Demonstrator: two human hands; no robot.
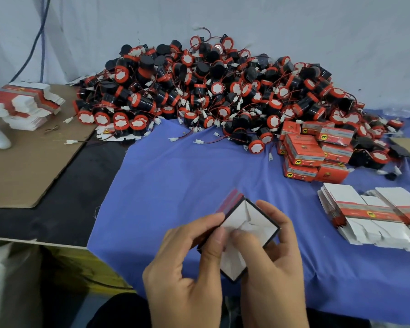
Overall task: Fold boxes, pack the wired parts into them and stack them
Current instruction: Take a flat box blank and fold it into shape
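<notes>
A small red box (251, 221) with a white inside is held open-end up over the blue cloth (175, 181), near the front edge. My left hand (187, 263) grips its left side, thumb pressing on an inner flap. My right hand (275, 256) grips its right side, thumb on the flaps too. A big heap of black and red wired parts (211, 91) lies at the back of the table. Several closed red boxes (313, 152) are stacked at the right of the heap.
Flat unfolded box blanks (374, 218) lie at the right near my hands. Another pile of blanks (21, 102) sits on brown cardboard (29, 166) at the left. A carton (57, 268) stands below the table at the front left. A plastic bottle (405, 112) lies far right.
</notes>
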